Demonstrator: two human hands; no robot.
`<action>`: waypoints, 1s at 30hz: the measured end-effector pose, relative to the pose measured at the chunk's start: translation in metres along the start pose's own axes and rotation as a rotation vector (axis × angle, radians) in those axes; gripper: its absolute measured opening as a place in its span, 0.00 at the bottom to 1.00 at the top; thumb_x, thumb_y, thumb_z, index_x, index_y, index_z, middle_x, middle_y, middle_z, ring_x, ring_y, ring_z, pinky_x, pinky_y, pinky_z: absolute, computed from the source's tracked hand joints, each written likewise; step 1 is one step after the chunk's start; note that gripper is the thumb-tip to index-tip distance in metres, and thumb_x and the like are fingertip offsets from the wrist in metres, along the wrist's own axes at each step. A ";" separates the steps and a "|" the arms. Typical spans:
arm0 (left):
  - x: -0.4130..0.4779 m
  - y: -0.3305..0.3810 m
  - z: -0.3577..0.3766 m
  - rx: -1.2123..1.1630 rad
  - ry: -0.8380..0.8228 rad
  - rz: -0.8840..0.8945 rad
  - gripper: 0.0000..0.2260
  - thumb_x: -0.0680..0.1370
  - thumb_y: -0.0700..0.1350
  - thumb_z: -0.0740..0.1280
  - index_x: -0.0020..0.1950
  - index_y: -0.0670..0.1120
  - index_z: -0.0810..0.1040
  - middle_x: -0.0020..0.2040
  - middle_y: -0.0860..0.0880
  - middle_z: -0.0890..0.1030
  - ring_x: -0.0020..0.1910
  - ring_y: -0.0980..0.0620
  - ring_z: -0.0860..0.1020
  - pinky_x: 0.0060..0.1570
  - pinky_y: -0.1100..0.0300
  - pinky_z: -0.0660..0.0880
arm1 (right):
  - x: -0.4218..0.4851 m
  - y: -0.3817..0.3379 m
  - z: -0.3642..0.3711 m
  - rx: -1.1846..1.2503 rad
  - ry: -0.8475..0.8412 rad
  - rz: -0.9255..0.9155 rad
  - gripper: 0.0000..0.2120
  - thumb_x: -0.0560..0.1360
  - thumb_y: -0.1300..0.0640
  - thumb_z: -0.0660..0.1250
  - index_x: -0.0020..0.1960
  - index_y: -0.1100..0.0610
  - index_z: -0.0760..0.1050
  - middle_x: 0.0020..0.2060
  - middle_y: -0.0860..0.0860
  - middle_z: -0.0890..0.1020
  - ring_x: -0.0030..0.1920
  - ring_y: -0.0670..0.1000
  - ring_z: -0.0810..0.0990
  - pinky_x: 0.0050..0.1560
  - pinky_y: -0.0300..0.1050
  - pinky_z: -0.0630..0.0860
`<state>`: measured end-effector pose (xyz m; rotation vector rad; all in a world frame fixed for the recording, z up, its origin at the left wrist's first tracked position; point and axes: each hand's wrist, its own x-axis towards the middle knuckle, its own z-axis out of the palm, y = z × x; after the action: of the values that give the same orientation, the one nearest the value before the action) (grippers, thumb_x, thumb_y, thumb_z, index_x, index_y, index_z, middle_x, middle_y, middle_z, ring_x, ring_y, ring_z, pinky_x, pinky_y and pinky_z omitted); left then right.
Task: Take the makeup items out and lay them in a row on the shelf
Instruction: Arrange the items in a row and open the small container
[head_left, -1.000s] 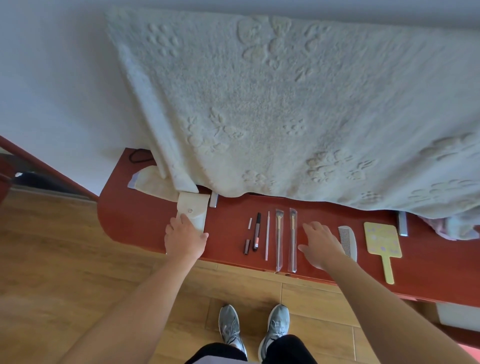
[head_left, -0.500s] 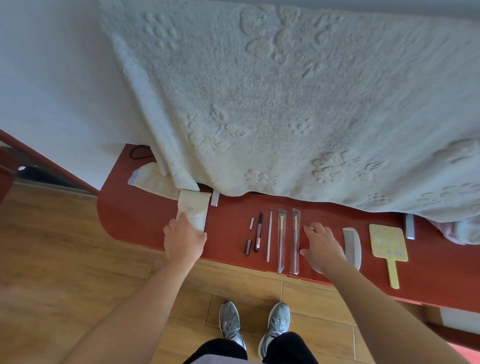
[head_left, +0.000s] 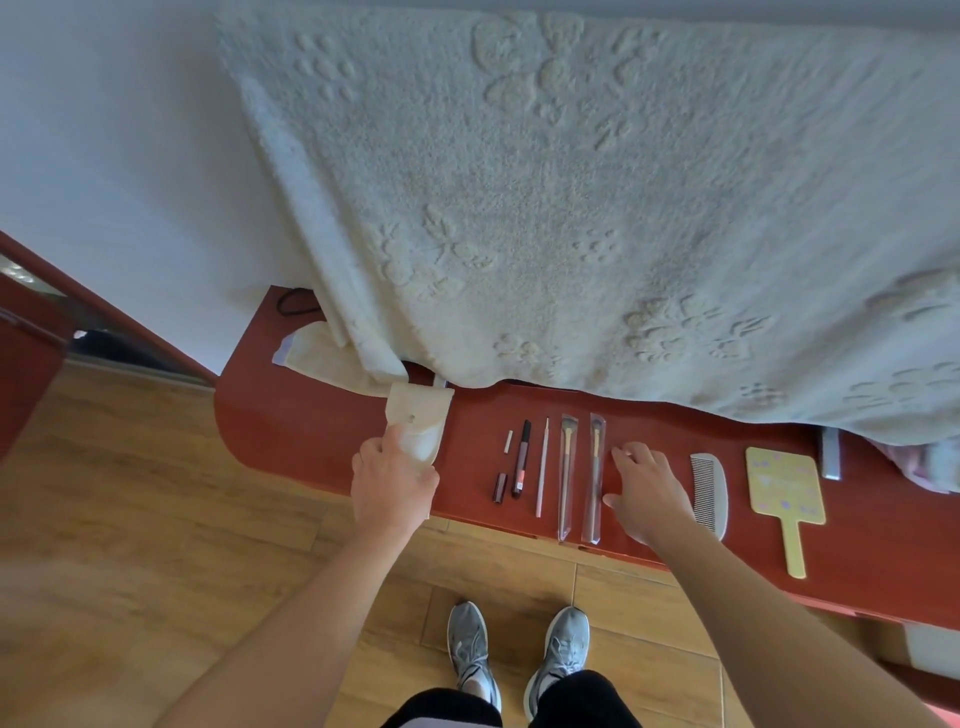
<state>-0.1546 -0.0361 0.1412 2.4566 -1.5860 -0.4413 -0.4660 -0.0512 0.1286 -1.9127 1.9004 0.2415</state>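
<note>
A cream pouch lies on the red shelf under the blanket's edge. My left hand holds its near end, with the index finger lying on the flap. To the right, in a row, lie a small white stick, a dark cap, a dark pen, a thin pink stick and two brushes in clear sleeves. My right hand rests with spread fingers on the shelf just right of the brushes. Further right lie a white comb and a yellow hand mirror.
A thick cream blanket hangs over the shelf's back half. A folded cloth and a black cord lie at the shelf's left end. A grey bar lies far right. Wooden floor and my shoes are below.
My right hand has slid left and now lies close beside the right brush. My left hand has stayed on the pouch.
</note>
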 end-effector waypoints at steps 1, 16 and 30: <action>-0.004 0.004 0.001 -0.002 -0.001 0.018 0.30 0.70 0.52 0.74 0.69 0.48 0.70 0.57 0.45 0.76 0.55 0.46 0.74 0.51 0.54 0.75 | 0.000 0.000 0.000 0.002 0.000 -0.002 0.33 0.77 0.47 0.67 0.77 0.54 0.57 0.74 0.50 0.61 0.73 0.54 0.59 0.69 0.49 0.68; -0.013 0.050 0.029 -0.011 -0.084 0.096 0.29 0.73 0.54 0.71 0.71 0.47 0.68 0.59 0.46 0.75 0.58 0.46 0.73 0.53 0.56 0.74 | 0.003 0.004 0.004 -0.004 0.013 -0.016 0.33 0.77 0.45 0.66 0.77 0.53 0.57 0.74 0.50 0.61 0.72 0.54 0.61 0.70 0.48 0.66; -0.005 0.052 0.039 -0.021 -0.072 0.112 0.30 0.73 0.55 0.72 0.71 0.47 0.67 0.59 0.45 0.75 0.58 0.46 0.73 0.53 0.56 0.75 | 0.003 0.005 0.005 0.018 0.012 -0.013 0.33 0.77 0.46 0.66 0.77 0.53 0.57 0.74 0.49 0.61 0.72 0.53 0.61 0.68 0.48 0.70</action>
<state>-0.2147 -0.0528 0.1212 2.3468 -1.7271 -0.5317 -0.4703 -0.0513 0.1219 -1.9182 1.8910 0.2091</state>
